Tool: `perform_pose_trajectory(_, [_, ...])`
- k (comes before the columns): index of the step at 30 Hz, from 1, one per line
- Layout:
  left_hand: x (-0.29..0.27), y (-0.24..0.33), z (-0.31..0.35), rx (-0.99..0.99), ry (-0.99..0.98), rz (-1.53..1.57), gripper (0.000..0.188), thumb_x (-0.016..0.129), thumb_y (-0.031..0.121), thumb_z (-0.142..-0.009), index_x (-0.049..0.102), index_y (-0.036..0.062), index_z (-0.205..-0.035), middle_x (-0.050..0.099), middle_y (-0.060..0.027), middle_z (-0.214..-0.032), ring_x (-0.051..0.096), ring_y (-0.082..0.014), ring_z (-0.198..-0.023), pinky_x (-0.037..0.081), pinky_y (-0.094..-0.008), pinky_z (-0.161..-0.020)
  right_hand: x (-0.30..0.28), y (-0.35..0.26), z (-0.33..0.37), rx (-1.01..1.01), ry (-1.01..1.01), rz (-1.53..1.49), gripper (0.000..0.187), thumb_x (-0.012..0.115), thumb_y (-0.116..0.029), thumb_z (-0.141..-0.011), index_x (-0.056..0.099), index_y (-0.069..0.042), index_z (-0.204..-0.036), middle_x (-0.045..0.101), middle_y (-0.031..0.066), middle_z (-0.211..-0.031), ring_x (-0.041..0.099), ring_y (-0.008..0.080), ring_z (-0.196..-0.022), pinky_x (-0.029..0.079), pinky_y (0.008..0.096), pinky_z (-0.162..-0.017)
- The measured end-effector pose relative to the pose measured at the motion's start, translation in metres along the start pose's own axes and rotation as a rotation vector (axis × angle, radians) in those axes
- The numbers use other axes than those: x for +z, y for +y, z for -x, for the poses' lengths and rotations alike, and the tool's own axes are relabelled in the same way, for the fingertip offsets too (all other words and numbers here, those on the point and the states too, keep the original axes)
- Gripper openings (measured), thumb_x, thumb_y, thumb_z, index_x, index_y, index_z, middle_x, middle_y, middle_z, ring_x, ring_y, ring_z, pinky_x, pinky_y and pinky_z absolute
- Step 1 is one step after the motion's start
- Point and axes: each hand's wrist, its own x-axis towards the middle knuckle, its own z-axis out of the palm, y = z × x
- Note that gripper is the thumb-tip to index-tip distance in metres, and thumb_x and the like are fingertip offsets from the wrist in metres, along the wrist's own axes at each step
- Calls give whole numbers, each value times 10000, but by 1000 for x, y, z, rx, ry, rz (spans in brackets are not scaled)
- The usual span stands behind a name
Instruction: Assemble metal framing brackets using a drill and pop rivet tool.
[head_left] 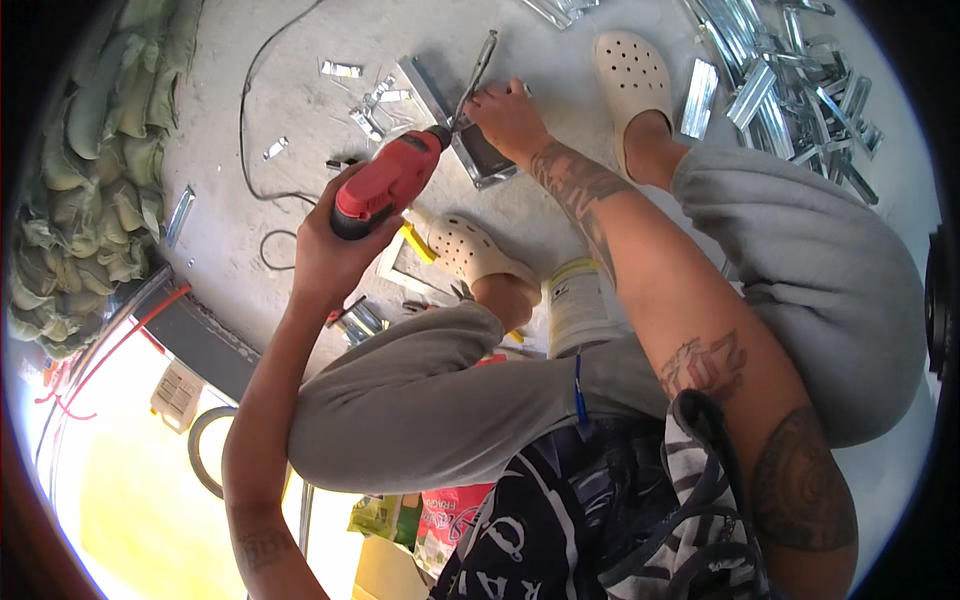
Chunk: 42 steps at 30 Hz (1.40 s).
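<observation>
Head view: pale lettering marks the black printed shirt [510,545] and a red plastic bag [455,498]. The left hand [345,240] wraps around a red-and-black power drill [390,187], its nose above a grey metal channel [427,92] on the pale concrete floor [545,45]. The right hand's [508,122] fingers curl beside a slim silver metal tool [481,68]; whether they grip it, I cannot tell. Drill and right hand partly cover the channel. Shiny metal strips [765,95] lie scattered beyond the cream perforated right clog [632,75].
</observation>
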Motion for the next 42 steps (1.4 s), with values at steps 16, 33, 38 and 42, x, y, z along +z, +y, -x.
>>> perform_pose_trajectory(16, [-23, -4, 4, -290, -474, 644, 970, 763, 152, -705, 267, 115, -1537, 557, -51, -1053, 528, -128, -820, 473, -263, -679, -2, 1, -2, -30, -56, -27, 187, 541, -127, -868, 675, -170, -991, 672, -34, -959, 603, 148, -1006, 372, 429, -923])
perform_pose_trajectory(33, [-17, -312, 31, -61, 501, -586, 1012, 736, 77, -624, 338, 435, -1483, 592, -168, -1073, 654, -385, -880, 537, -467, -761, -54, 8, 46, 575, 22, -358, 315, 631, -191, -806, 647, -109, -1109, 655, 127, -960, 619, 321, -987, 482, 432, -885])
perform_pose_trajectory(38, [35, -346, -13, -83, 590, -505, 965, 748, 156, -678, 312, 449, -1488, 583, -163, -1098, 640, -410, -858, 540, -495, -767, -26, 71, 187, 698, -478, -144, 403, 741, -423, -728, 735, -40, -851, 699, 194, -876, 683, 355, -842, 528, 447, -760])
perform_pose_trajectory(42, [45, -380, 8, -137, 620, -505, 996, 769, 163, -689, 270, 423, -1510, 555, -175, -1141, 622, -412, -923, 534, -496, -802, -31, 10, 179, 990, -667, -169, 487, 829, -470, -649, 742, -19, -812, 719, 181, -863, 696, 322, -839, 531, 421, -757])
